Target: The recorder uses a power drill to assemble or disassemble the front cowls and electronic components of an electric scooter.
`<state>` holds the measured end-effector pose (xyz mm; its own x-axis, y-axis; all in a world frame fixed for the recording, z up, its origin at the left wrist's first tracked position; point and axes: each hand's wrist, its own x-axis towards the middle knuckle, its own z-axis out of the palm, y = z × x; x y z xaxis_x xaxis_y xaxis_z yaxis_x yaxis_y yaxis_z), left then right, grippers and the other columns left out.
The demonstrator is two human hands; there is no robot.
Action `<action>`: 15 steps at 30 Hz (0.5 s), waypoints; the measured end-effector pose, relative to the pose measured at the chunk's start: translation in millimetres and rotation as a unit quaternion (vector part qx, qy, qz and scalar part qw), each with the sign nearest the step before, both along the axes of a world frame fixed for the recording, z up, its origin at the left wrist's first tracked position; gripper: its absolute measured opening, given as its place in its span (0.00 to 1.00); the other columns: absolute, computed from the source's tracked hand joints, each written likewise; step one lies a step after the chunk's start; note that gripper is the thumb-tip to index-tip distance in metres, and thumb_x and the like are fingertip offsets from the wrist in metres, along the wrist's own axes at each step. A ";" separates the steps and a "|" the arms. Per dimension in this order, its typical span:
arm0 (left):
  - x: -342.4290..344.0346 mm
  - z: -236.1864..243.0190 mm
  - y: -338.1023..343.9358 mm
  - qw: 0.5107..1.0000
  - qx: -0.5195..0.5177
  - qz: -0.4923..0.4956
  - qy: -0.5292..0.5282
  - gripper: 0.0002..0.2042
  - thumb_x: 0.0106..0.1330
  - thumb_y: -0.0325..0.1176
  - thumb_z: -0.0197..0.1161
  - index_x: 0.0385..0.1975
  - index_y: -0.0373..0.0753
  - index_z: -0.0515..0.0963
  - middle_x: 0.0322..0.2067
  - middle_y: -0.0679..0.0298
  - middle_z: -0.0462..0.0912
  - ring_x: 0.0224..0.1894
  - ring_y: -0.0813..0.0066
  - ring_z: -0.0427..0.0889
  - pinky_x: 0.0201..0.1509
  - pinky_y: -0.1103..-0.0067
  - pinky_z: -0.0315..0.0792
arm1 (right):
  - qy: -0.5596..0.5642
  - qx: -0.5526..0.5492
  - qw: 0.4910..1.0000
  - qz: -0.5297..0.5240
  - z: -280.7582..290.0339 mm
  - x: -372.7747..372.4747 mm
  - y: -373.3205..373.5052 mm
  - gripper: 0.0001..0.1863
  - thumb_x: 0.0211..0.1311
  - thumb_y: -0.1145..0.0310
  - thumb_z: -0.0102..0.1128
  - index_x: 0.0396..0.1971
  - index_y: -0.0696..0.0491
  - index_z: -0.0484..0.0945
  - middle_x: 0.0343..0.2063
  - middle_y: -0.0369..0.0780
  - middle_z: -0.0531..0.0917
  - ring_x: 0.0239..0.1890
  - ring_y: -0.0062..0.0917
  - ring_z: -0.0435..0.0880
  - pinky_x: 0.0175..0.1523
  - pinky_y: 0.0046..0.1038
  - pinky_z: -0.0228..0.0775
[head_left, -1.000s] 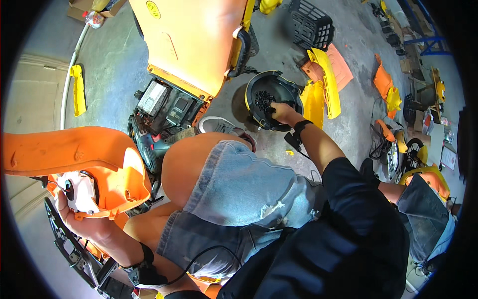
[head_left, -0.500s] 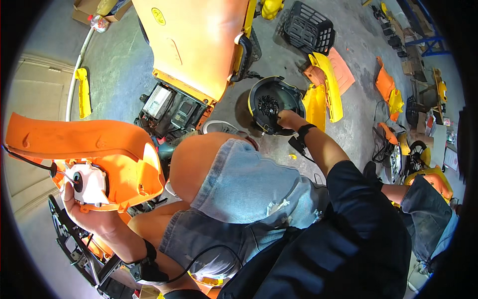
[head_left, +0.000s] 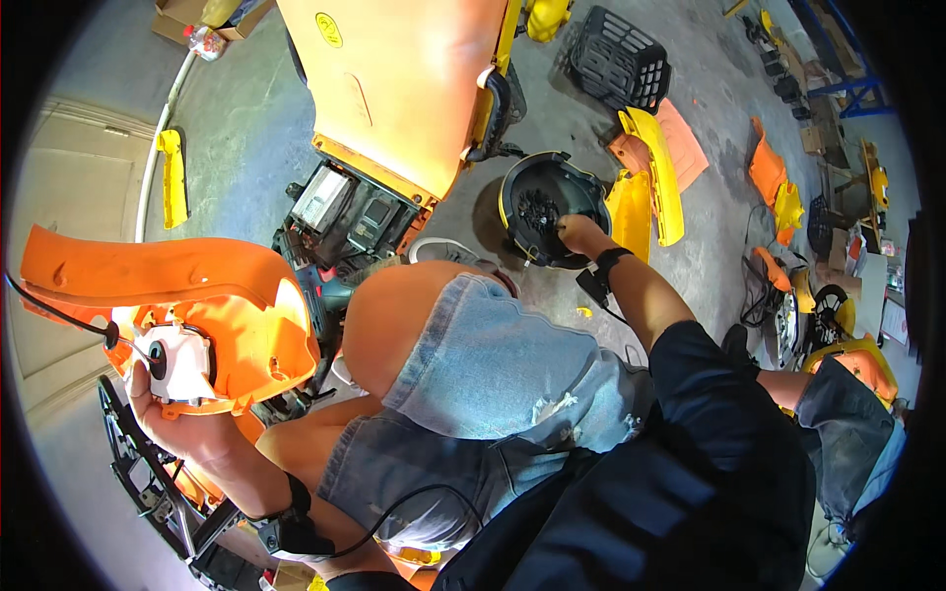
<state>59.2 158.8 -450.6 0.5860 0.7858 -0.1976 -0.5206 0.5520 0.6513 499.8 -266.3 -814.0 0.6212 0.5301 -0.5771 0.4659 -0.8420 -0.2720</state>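
Observation:
My left hand [head_left: 182, 428] grips the underside of a large orange plastic cover [head_left: 168, 286] at the left, beside a white round fitting [head_left: 177, 360] with a black cable plugged into it. My right hand [head_left: 579, 234] reaches forward into a black round bowl [head_left: 537, 202] on the floor, its fingers pinched among small dark parts inside; whether it holds one I cannot tell. My bent knee in torn denim shorts [head_left: 493, 355] fills the middle.
A big orange machine body [head_left: 394, 89] stands ahead, with black batteries or boxes [head_left: 345, 212] beneath it. Yellow panels [head_left: 650, 177], orange covers [head_left: 769, 172] and a black crate [head_left: 616, 59] lie on the concrete floor. A black frame [head_left: 128, 463] sits at lower left.
The orange cover has been swung up and rightward in my left hand, showing its white fitting more. My right hand stays at the black bowl, reaching deeper into it.

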 end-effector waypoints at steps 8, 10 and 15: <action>13.5 3.4 -9.2 1.000 -0.014 0.004 -0.010 0.17 0.68 0.31 0.55 0.53 0.32 0.77 0.50 0.54 0.84 0.55 0.58 0.81 0.65 0.58 0.71 | -0.019 0.060 0.998 -0.023 -10.3 14.1 -7.7 0.17 0.63 0.67 0.49 0.43 0.54 0.85 0.45 0.53 0.84 0.50 0.48 0.83 0.56 0.40 0.74; 14.3 3.6 -10.4 1.000 -0.020 0.010 -0.012 0.17 0.67 0.31 0.55 0.53 0.32 0.76 0.50 0.53 0.83 0.55 0.58 0.81 0.65 0.57 0.71 | -0.009 0.082 0.997 0.010 -15.8 9.5 -10.3 0.17 0.63 0.68 0.48 0.43 0.54 0.85 0.45 0.53 0.84 0.50 0.48 0.83 0.56 0.40 0.75; 13.8 3.6 -10.4 0.999 -0.025 0.010 -0.017 0.17 0.67 0.31 0.56 0.54 0.31 0.76 0.51 0.53 0.83 0.56 0.57 0.80 0.65 0.57 0.70 | 0.019 -0.011 0.999 0.023 -17.0 3.3 -10.7 0.16 0.63 0.68 0.49 0.43 0.55 0.85 0.45 0.53 0.84 0.50 0.48 0.83 0.57 0.41 0.75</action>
<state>73.0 148.4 -447.0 0.5773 0.7871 -0.2174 -0.5537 0.5730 0.6042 503.2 -277.0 -831.0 0.5735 0.5442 -0.6123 0.4941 -0.8260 -0.2713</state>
